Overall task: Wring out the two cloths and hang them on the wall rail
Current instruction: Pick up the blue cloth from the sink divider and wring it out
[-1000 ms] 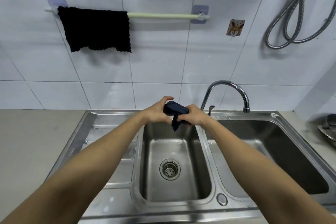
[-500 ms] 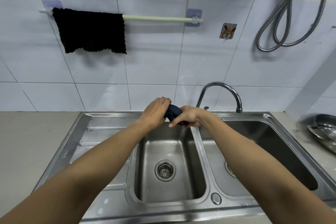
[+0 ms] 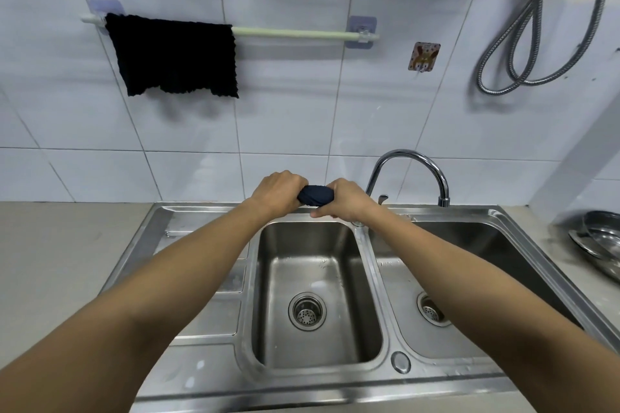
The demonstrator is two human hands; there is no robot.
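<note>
A dark blue cloth (image 3: 316, 195), twisted into a tight roll, is gripped at both ends above the back edge of the small middle sink basin (image 3: 312, 282). My left hand (image 3: 278, 193) is shut on its left end and my right hand (image 3: 345, 199) on its right end; only the short middle of the roll shows. A black cloth (image 3: 174, 55) hangs spread over the left part of the pale green wall rail (image 3: 292, 33), whose right half is bare.
A curved chrome faucet (image 3: 409, 171) stands right of my hands, between the middle basin and a larger right basin (image 3: 486, 245). Steel bowls (image 3: 600, 238) sit on the counter at the far right. A metal hose (image 3: 523, 43) hangs on the tiled wall, with a small wall hook (image 3: 423, 56) beside it.
My hands have closed tight on the roll and the cloth's dangling tail is gone from sight. The view has shifted slightly, so the sink sits further right.
</note>
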